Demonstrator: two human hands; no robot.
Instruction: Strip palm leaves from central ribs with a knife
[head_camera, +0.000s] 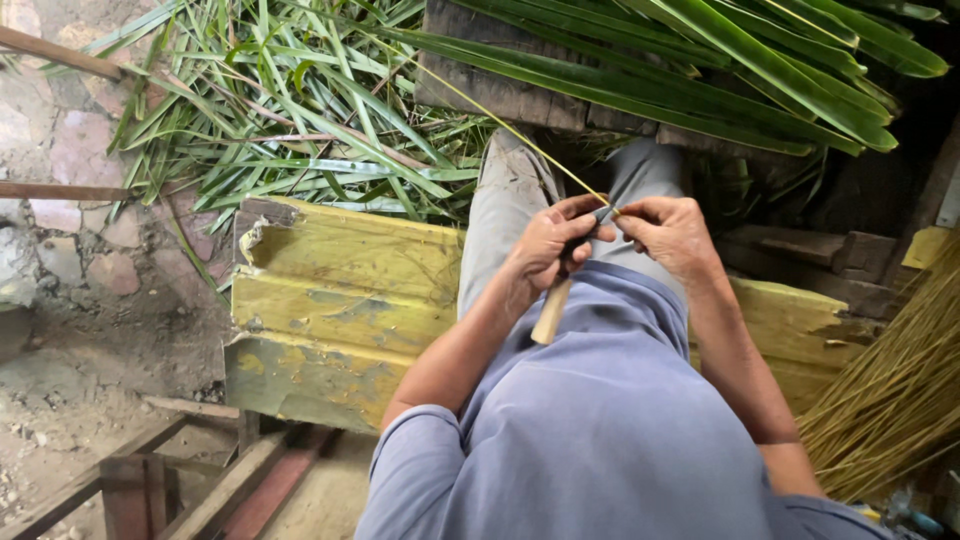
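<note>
My left hand (548, 246) grips a knife with a pale wooden handle (552, 312), its blade pointing up toward my right hand. My right hand (672, 236) pinches a thin yellow-green leaf midrib (520, 138) that runs up and left from my fingers. Both hands meet over my lap, above my grey trousers (520, 200) and blue shirt. The blade itself is mostly hidden between my fingers.
I sit on a worn yellow-painted wooden bench (340, 300). Green palm fronds (300, 110) are heaped ahead and to the left; long leaves (760, 60) lie across a dark plank. A bundle of stripped yellow sticks (890, 400) stands at my right. Dirt floor and wooden frame lie lower left.
</note>
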